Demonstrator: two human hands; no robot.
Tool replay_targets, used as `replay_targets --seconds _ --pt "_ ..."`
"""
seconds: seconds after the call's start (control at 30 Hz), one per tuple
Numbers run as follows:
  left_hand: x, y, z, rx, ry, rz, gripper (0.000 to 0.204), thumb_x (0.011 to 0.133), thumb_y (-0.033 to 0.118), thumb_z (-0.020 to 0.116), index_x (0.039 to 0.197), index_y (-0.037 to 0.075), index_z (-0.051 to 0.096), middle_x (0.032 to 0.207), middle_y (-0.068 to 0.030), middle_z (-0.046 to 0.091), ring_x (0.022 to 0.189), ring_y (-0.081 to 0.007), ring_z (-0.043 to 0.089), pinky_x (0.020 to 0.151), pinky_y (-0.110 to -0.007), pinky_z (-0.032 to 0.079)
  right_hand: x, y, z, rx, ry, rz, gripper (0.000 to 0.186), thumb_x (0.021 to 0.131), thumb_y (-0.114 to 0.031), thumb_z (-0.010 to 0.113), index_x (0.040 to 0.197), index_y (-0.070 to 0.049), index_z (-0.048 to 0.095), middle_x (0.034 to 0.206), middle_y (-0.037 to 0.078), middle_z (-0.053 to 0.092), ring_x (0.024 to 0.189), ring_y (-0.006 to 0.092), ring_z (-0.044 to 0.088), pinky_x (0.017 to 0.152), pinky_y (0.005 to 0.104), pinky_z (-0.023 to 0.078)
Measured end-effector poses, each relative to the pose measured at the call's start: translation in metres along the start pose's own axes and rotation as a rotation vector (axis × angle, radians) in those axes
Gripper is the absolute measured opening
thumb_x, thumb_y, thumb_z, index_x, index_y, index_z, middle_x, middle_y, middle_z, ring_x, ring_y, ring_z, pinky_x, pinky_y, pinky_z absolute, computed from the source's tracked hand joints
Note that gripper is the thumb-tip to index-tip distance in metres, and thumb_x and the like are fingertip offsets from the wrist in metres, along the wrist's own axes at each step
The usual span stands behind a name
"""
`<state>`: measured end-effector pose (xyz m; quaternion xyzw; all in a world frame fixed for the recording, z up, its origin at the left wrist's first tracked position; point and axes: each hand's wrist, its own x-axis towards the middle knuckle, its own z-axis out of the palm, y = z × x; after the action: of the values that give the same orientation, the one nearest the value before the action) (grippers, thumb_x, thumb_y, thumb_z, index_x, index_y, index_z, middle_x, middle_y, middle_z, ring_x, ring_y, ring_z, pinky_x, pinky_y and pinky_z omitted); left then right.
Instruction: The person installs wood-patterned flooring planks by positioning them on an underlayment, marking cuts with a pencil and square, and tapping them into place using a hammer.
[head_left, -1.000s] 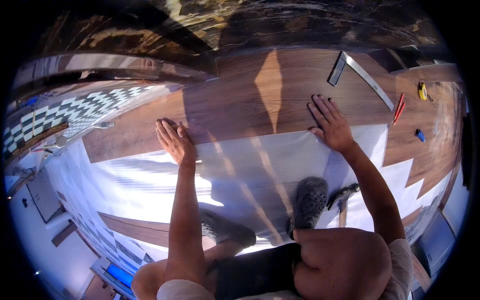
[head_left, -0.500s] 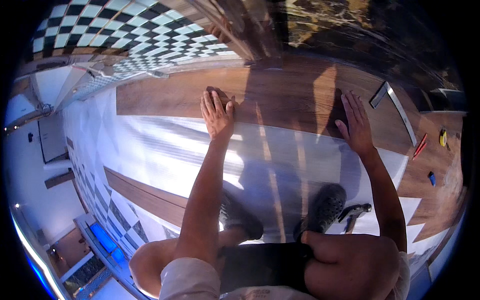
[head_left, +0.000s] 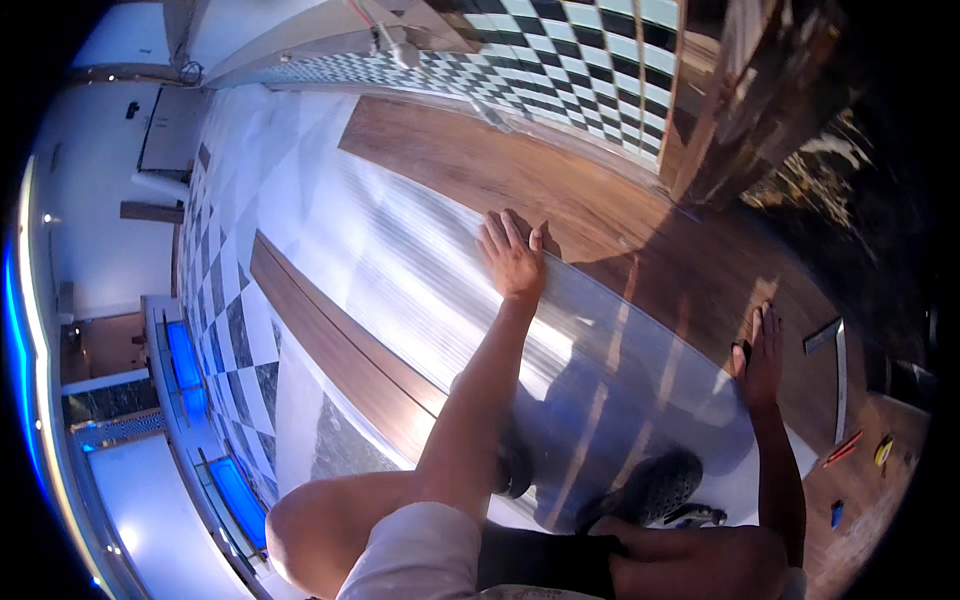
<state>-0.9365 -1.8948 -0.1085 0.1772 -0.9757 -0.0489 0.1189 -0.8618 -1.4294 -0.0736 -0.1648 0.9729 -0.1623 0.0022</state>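
Head view: crouching person presses both palms on a sheet of pale underlay at its edge against laid wood-look planks.

Left hand (head_left: 512, 260) flat, fingers slightly spread, holding nothing, on the underlay sheet (head_left: 400, 270) where it meets the laminate planks (head_left: 560, 190). Right hand (head_left: 762, 348) likewise flat & empty, further along that seam. Looks like smoothing/aligning step; next likely needs even pressure along the seam. Sheet thin, ribbed, translucent; planks brown, matte. Metal square (head_left: 836, 360) & small tools lie beyond right hand.

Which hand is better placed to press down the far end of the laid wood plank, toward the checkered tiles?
Left. The left hand lies flat at the wood plank edge, nearer the checkered tiles. The right hand rests flat by the metal square, farther away.
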Motion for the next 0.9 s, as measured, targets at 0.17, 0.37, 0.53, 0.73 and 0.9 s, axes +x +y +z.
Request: replay_targets --seconds 0.17,0.37,0.53,0.73,0.9 --pt "-0.004 -0.047 -0.009 -0.206 -0.058 0.089 0.066 0.097 0.044 0.053 0.146 0.003 0.04 0.154 -0.0245 0.032 0.143 -0.0417 0.028 0.118 -0.053 0.021 0.003 -0.007 -0.005 -0.021 0.028 -0.063 0.066 0.09 -0.012 0.056 0.15 0.0 0.031 0.156 0.022 0.032 0.146 0.0415 0.027 0.12 0.0515 0.021" --pt "-0.005 -0.098 -0.092 0.094 -0.533 0.646 0.061 0.099 0.045 0.05 0.147 0.009 0.043 0.157 -0.017 0.033 0.147 -0.0315 0.028 0.122 -0.045 0.02 -0.001 -0.004 -0.008 -0.039 -0.041 -0.034 0.059 0.096 -0.021 0.048 0.15 0.001 0.035 0.157 0.02 0.031 0.146 0.0389 0.027 0.121 0.0498 0.017" --pt "-0.002 -0.144 -0.209 0.302 -0.992 0.791 0.057 0.098 0.042 0.056 0.139 0.003 0.049 0.139 -0.0216 0.054 0.132 -0.0342 0.048 0.113 -0.044 0.037 -0.005 0.0 -0.012 -0.084 -0.017 -0.012 0.057 0.098 -0.024 0.047 0.148 0.002 0.037 0.156 0.021 0.034 0.145 0.0405 0.028 0.12 0.0521 0.019" --pt "-0.07 -0.193 -0.229 0.282 -1.054 0.566 0.054 0.093 0.04 0.062 0.131 0.001 0.058 0.124 -0.0184 0.064 0.116 -0.0343 0.06 0.101 -0.045 0.045 -0.005 -0.008 -0.01 -0.034 0.008 -0.002 0.058 0.097 -0.022 0.048 0.149 0.0 0.035 0.155 0.021 0.034 0.144 0.04 0.03 0.12 0.0504 0.02" --pt "-0.179 -0.259 -0.166 -0.027 -0.769 0.601 0.051 0.088 0.034 0.069 0.126 0.002 0.059 0.128 -0.0185 0.059 0.125 -0.0358 0.052 0.106 -0.047 0.042 -0.018 0.005 0.006 0.159 -0.187 0.234 0.056 0.096 -0.017 0.051 0.148 0.0 0.037 0.153 0.023 0.037 0.143 0.0401 0.032 0.119 0.0465 0.024"
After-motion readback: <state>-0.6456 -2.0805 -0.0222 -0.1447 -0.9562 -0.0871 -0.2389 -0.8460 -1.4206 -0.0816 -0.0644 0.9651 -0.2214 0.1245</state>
